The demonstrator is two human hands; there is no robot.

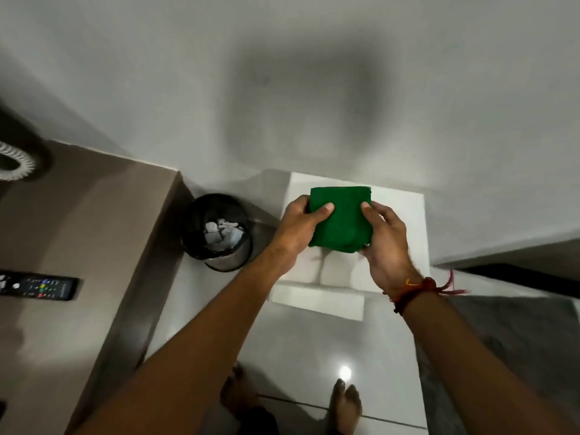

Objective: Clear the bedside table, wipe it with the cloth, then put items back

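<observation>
A folded green cloth (pixel 340 219) is held just above the top of the white bedside table (pixel 405 227), which stands against the wall. My left hand (pixel 298 227) grips the cloth's left edge, thumb on top. My right hand (pixel 384 243) grips its right edge and lower corner. Nothing else shows on the table's top. A black remote control (pixel 39 288) lies on the brown surface at the far left.
A black mesh waste bin (pixel 219 232) with crumpled paper stands on the floor between the brown surface (pixel 94 233) and the table. A coiled white cord (pixel 18 166) lies at the far left. My bare feet are on the glossy tiles below.
</observation>
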